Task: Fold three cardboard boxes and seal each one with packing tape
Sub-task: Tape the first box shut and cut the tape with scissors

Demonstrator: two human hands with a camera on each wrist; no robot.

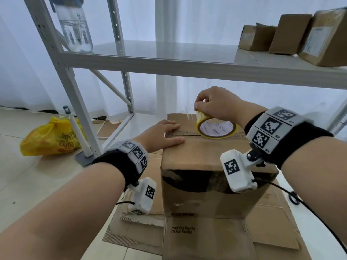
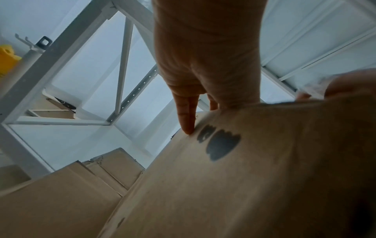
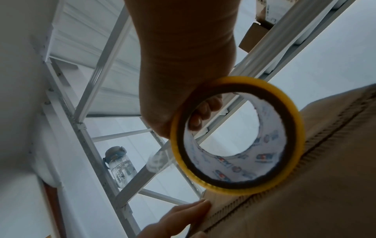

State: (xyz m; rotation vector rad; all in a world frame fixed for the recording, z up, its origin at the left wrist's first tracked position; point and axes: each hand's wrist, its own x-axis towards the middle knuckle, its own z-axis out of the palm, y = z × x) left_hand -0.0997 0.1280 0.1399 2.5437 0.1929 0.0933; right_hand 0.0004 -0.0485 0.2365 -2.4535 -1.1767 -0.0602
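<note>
A brown cardboard box (image 1: 206,152) stands upright on flattened cardboard, its top flaps folded shut with the seam running left to right. My left hand (image 1: 165,134) lies flat with straight fingers on the left end of the flaps, pressing them down (image 2: 203,64). A yellow-rimmed packing tape roll (image 1: 217,128) stands on edge on the seam. My right hand (image 1: 212,104) grips the roll's top between thumb and fingers (image 3: 183,72). A short clear strip of tape (image 3: 158,159) hangs off the roll (image 3: 293,122) toward the far flap.
Flattened cardboard sheets (image 1: 272,231) cover the floor under and in front of the box. A white metal shelf (image 1: 169,62) spans overhead, holding a water bottle (image 1: 75,29) on the left and sealed boxes (image 1: 293,34) on the right. A yellow bag (image 1: 50,137) lies on the floor at left.
</note>
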